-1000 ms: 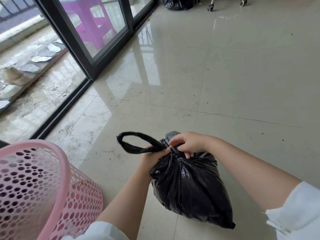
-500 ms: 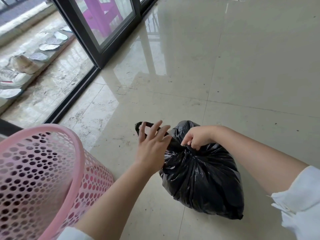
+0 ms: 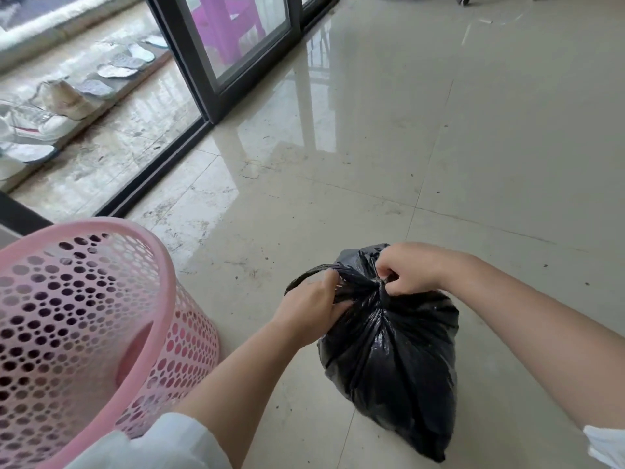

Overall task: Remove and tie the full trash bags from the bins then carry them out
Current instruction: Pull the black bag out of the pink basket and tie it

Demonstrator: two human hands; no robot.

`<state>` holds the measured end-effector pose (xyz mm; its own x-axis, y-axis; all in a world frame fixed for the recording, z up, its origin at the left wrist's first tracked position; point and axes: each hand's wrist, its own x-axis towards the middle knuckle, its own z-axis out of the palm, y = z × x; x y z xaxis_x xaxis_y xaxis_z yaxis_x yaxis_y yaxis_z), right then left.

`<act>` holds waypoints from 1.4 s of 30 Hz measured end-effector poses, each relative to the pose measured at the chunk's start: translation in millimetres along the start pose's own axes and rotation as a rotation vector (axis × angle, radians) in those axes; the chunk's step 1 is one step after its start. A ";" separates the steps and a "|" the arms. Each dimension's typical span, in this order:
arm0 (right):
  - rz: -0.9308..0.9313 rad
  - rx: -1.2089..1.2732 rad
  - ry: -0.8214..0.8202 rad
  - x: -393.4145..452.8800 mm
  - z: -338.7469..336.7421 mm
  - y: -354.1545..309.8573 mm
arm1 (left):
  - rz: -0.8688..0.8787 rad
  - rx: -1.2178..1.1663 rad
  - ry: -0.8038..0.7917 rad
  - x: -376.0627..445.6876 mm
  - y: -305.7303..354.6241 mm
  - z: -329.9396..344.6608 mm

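- One black trash bag [image 3: 389, 350] sits on the tiled floor [image 3: 473, 147] in the lower middle of the frame; one pink perforated bin [image 3: 84, 316] stands at the lower left, just beside the bag but apart from it; two hands work at the bag's gathered neck.
- The bag's long axis runs from the knotted neck, nearer the middle of the frame, down toward the lower right corner; the neck points up and away from the camera, the bulging bottom lies nearest the lower edge.
- The right hand [image 3: 409, 269] pinches the twisted neck, fingers curled tight; the left hand [image 3: 314, 306] has its fingers curled into the plastic just left of the knot, its grip closed on the bag, with a thin black loop arching over it.
- Half a second ago the left hand was spread wide above the loop; now it grips the bag; the right hand has kept its pinch.
- Upper left: a black-framed sliding door [image 3: 203, 72], with shoes and insoles in a row beyond it.
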<state>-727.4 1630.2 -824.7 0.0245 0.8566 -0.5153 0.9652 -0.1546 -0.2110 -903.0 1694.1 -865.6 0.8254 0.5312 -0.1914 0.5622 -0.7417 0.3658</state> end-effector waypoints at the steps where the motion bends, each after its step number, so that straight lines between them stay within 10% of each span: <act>1: 0.014 -0.031 0.039 -2.2 0.4 1.0 | 0.015 0.000 0.059 0.9 -0.1 -1.2; 9: 0.030 0.125 0.148 -11.7 10.7 9.9 | 0.028 0.250 -0.059 19.9 10.2 -5.0; 21: 0.004 0.325 -0.210 -21.2 5.0 8.0 | 0.130 0.297 -0.072 13.1 -3.0 -4.3; 42: 0.041 0.353 -0.095 -30.4 27.0 31.8 | 0.062 0.275 -0.173 14.4 -36.0 -11.7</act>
<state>-704.4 1585.9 -838.1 0.0209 0.7996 -0.6002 0.8141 -0.3621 -0.4541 -911.9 1733.3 -870.9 0.8420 0.4215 -0.3366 0.4839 -0.8660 0.1261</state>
